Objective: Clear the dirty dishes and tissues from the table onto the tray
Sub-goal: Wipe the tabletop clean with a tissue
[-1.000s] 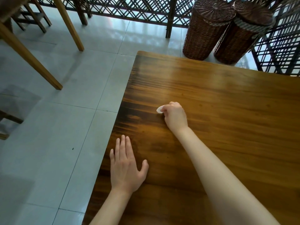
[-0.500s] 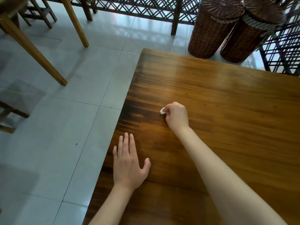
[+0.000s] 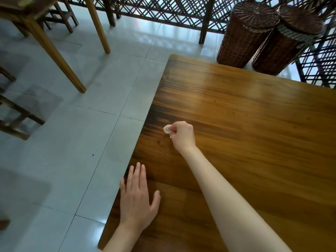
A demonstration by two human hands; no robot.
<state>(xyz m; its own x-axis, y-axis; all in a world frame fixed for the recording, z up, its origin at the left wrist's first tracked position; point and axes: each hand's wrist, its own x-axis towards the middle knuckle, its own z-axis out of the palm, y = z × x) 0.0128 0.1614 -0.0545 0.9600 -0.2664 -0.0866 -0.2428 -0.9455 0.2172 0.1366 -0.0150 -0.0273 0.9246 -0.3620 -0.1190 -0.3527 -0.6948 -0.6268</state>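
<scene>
- Right hand [image 3: 182, 136] reached out over the wooden tabletop [image 3: 254, 142], fingers curled, pinching a small crumpled white tissue [image 3: 167, 129] at the fingertips.
- Tissue located near the tabletop's left edge, at or just above the surface; contact with the wood not resolvable from this view.
- Left hand [image 3: 137, 199] laid flat near the same edge, fingers straight and close together, thumb spread aside, holding nothing.
- Tray not in view; no dishes visible on the shown part of the tabletop.
- Step in hand judged as: collection of the tissue for transfer to the tray.
- Recommended for a clean pickup: whole wad gathered inside the pinch, since only part of it protruded past the fingertips and loose paper of this kind probably tears or sheds if dragged.
- Lifted straight up from the wood rather than swept sideways, given the closeness of the edge and the tiled floor [image 3: 72, 142] beyond it.
- Flat left hand best kept as a brace during the reach, then freed for any further items.
- Two lidded wicker baskets [image 3: 263, 37] beyond the far edge and a lattice screen [image 3: 163, 10] behind them, neither part of the step.
</scene>
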